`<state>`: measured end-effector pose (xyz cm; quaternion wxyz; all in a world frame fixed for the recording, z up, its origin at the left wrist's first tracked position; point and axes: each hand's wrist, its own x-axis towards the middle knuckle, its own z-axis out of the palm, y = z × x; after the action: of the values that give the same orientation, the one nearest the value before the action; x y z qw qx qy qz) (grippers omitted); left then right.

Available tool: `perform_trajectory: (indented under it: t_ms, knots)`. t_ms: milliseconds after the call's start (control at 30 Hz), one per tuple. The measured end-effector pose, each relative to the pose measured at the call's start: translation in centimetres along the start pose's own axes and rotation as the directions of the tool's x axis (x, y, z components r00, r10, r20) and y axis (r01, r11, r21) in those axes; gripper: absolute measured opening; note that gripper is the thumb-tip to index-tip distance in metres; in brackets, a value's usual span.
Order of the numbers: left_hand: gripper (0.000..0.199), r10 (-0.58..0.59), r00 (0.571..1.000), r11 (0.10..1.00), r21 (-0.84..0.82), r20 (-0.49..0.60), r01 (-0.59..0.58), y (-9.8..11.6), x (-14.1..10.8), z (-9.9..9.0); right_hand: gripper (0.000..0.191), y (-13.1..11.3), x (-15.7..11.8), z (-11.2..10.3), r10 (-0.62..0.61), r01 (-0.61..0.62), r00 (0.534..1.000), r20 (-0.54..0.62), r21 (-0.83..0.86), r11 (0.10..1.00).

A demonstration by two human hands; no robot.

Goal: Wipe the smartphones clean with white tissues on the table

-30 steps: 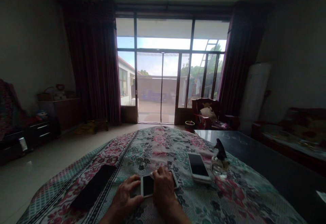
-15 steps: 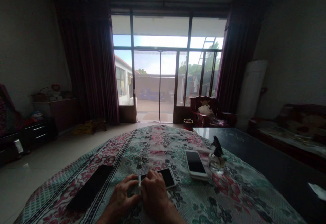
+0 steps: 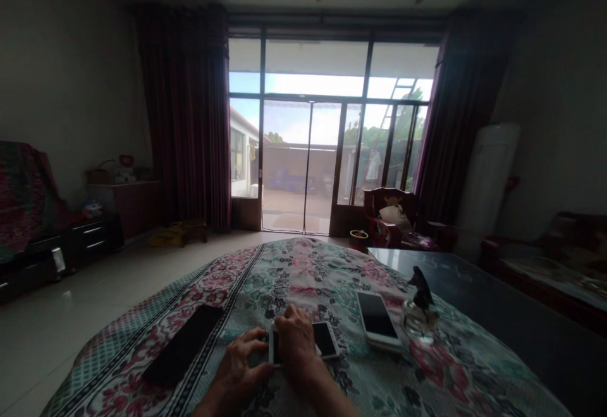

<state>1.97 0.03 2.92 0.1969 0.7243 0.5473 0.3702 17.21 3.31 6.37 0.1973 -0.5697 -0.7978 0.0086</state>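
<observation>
A white phone [image 3: 327, 340] lies on the floral cloth [image 3: 294, 278] in front of me. My right hand [image 3: 296, 344] rests on top of it and covers its left half. My left hand [image 3: 241, 366] sits just to its left, with the fingertips against the phone's left end. A second white phone [image 3: 377, 319] lies face up to the right. A black phone [image 3: 184, 352] lies on the cloth to the left.
A small glass bottle with a dark bird-shaped top [image 3: 420, 316] stands beside the second white phone. A dark glossy tabletop [image 3: 497, 303] extends to the right. Beyond are a tiled floor, glass doors [image 3: 303, 164], a wooden chair [image 3: 391, 215] and cabinets at the left.
The view has shifted a little. The phone under my hands has turned slightly, and my right hand now covers more of its left half. The other phones and the bottle stay put.
</observation>
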Motion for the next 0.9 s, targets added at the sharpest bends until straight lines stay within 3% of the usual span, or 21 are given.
perform_trajectory:
  t_ms: [267, 500, 733, 900]
  knots:
    - [0.029, -0.055, 0.998, 0.998, 0.007, -0.018, 0.055, 0.3, -0.2, 0.0, 0.015, 0.6, -2.2, 0.9, -0.087, 0.087, 0.996, -0.012, 0.022, 0.996]
    - [0.022, -0.031, 0.997, 0.999, -0.029, -0.069, 0.029, -0.4, -0.2, 0.5, 0.012, 0.8, -4.7, 0.3, -0.096, 0.094, 0.994, 0.048, 0.029, 0.995]
    - [0.014, -0.108, 0.993, 0.994, -0.008, -0.05, 0.107, -0.3, -0.1, 0.7, 0.019, 0.6, -2.1, 0.0, -0.041, 0.04, 0.999, 0.007, 0.017, 0.999]
    - [0.013, -0.065, 0.997, 0.998, -0.005, -0.03, 0.065, -0.1, 0.0, 0.6, 0.023, 0.0, -0.1, 0.0, -0.015, 0.015, 1.0, 0.015, 0.013, 1.0]
